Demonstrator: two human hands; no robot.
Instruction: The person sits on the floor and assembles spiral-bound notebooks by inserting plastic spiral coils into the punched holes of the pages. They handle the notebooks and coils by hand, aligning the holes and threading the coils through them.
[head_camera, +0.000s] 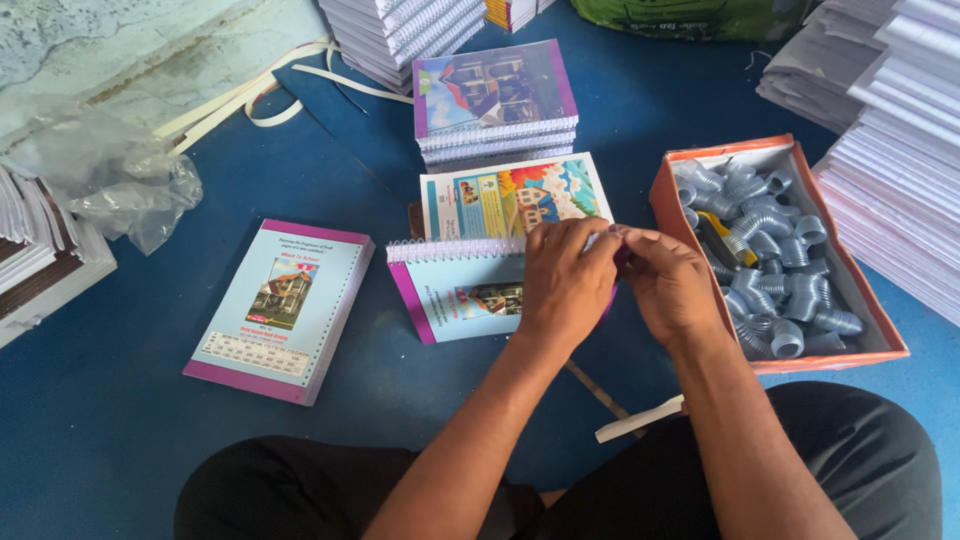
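A: Nearest first?

B: Black trousers, person sitting on the blue floor. A white strip lies by the knee.

A: Hands?

B: Left hand and right hand touch at the fingertips, both pinching the right end of the spiral coil on the open notebook. What's between the fingers, can't tell.

A: Where's the notebook?

B: On the floor, right in front of the person, partly under the left hand. Its cover is flipped back.

A: Around it?

B: Unbound pad to the left. Orange box of clear coils just right of the hands.

A: Further back?

B: Stack of bound notebooks behind. Crumpled plastic far left, white paper stacks far right.
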